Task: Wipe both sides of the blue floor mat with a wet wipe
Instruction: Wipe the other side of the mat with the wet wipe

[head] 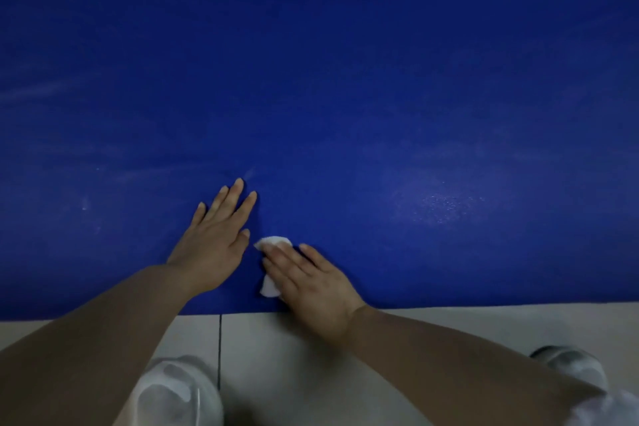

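One blue floor mat, one wet wipe, two bare hands, two white shoes; the mat lies flat on a pale tiled floor and runs out of view at both sides, its far long edge near the top and its near long edge just ahead of the shoes. The mat's surface is finely grained and matte, with faint pale streaks on the left and a speckled sheen to the right of the hands. The left hand lies palm down on the mat, fingers straight and slightly spread; the right hand presses flat on the wipe with straight fingers — the wipe is a small, crumpled white wad showing at the fingertips and beside the thumb, close to the near edge. The hands sit just beside each other, not touching; broad bare mat stretches beyond them and to each side. The left shoe and right shoe stand on the tiles — a dark grout line runs between them.
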